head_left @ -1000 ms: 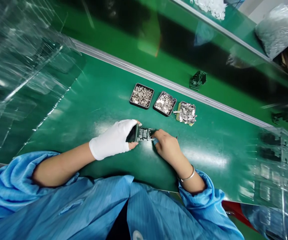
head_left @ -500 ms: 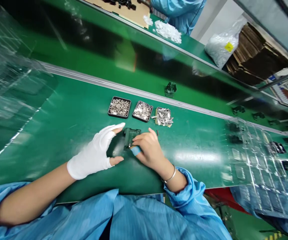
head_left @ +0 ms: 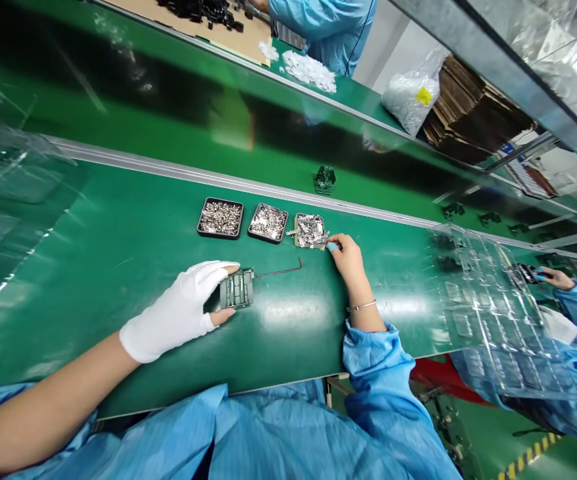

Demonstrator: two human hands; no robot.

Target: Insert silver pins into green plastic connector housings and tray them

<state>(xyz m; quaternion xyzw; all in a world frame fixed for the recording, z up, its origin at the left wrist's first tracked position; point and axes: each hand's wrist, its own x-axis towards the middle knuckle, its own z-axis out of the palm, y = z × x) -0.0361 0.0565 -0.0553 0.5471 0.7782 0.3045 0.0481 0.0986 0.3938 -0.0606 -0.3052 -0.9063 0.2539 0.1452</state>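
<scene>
Reaching right hand (head_left: 347, 255) at metal-clip pile (head_left: 310, 230), fingertips hidden.

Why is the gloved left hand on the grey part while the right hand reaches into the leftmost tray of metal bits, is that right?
Not quite. In the head view the right hand reaches the rightmost tray, not the leftmost. The gloved left hand is on the grey part, as you said.

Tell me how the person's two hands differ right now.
The left hand wears a white glove with bare fingertips; the right hand is bare, with a blue cover on one fingertip. The left hand rests on a dark plastic part near the body; the right hand reaches out to the pile of metal pieces. Both arms come from blue sleeves.
</scene>
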